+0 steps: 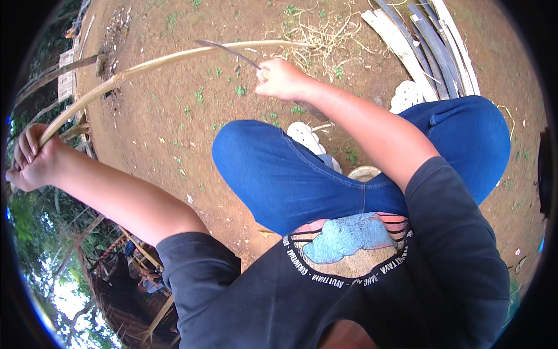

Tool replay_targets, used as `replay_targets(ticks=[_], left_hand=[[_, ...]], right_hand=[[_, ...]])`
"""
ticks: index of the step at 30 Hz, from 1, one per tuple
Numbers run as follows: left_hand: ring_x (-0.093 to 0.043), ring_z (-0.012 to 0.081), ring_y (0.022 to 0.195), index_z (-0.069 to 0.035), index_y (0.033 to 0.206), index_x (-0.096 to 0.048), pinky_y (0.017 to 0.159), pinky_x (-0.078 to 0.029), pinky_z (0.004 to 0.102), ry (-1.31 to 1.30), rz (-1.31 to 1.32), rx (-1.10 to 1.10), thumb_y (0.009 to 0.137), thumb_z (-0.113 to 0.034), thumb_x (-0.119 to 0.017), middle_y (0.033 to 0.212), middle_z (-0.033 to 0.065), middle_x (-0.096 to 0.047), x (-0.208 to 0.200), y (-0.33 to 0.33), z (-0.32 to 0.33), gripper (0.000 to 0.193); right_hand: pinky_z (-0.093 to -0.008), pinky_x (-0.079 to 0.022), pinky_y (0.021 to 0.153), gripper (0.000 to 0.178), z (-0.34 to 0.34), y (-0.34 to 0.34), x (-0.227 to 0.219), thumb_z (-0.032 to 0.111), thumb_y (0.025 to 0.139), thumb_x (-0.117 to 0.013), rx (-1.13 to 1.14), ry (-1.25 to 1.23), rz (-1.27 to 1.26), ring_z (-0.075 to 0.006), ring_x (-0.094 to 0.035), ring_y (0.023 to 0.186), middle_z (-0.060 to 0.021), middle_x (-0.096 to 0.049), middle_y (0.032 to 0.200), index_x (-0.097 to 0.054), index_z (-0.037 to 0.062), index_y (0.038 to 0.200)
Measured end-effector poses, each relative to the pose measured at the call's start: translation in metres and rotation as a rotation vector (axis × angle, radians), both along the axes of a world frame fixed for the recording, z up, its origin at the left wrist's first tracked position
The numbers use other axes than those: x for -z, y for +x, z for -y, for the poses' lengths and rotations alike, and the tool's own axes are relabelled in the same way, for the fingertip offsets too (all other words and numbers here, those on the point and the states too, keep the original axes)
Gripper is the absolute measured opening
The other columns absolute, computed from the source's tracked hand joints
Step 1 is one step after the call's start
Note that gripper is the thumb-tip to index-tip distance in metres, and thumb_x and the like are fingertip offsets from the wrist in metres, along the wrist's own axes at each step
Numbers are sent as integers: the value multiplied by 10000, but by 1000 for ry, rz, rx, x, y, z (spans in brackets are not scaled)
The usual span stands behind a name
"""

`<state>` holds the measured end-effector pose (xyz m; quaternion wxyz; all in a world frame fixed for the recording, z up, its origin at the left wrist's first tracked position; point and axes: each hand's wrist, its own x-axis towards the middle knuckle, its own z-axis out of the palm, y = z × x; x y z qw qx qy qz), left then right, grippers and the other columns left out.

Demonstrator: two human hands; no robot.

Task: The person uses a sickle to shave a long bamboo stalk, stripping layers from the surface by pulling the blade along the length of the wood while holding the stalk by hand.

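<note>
My left hand (36, 156), raised at the far left, is closed around one end of a long, pale strip (145, 68) that looks like split bamboo or cane. The strip arcs across to the right, its thin far end near the ground litter. In front of my knees, my right hand (282, 80) grips a knife whose narrow dark blade (231, 52) points up and left. The blade crosses the strip near its far part; whether it bites into it, I cannot tell. A dark piece shows under my right forearm, possibly the knife's long handle.
Curly pale shavings (325, 38) litter the brown dirt beyond my hands. Several long dark and pale split strips (436, 52) lie at the upper right. White clogs (305, 138) are on my feet. Wooden rails (55, 74) and a thatched shelter (110, 291) stand at the left.
</note>
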<state>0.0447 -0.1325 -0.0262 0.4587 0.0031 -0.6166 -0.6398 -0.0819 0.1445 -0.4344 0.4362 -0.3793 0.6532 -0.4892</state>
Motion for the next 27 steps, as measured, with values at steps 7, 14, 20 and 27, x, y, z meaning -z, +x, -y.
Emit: replay_targets(ticks=[7, 14, 20, 27], left_hand=[[-325, 53, 294, -208, 437, -329, 305, -276, 172, 26, -80, -54, 765, -301, -491, 369, -80, -305, 4, 4, -2, 378], [-319, 56, 303, -210, 495, -371, 302, -276, 173, -43, -12, 65, 937, -552, -343, 414, -82, -388, 8, 4, -10, 560], [-332, 47, 299, -209, 477, -358, 306, -286, 166, -53, -54, 29, 883, -418, -404, 397, -88, -366, 8, 5, -13, 460], [-310, 50, 292, -199, 445, -329, 313, -267, 165, -16, -38, 111, 739, -214, -478, 374, -89, -318, 2, -13, -14, 329]], right_hand=[[-381, -495, 664, 228, 5, 25, -86, 235, 706, -652, 17, -273, -1, -244, -606, 654, -136, -605, 705, -571, 31, 767], [-386, -517, 767, 273, -31, -28, 78, 323, 735, -630, 40, 243, -200, -301, -628, 784, -145, -638, 870, -670, 57, 782], [-400, -511, 722, 217, 15, 12, -13, 260, 733, -612, -42, -384, -279, -295, -620, 779, -131, -624, 826, -629, 50, 785], [-368, -515, 694, 236, -19, -16, 113, 249, 731, -652, 34, -44, -595, -263, -631, 713, -135, -632, 780, -622, 23, 790]])
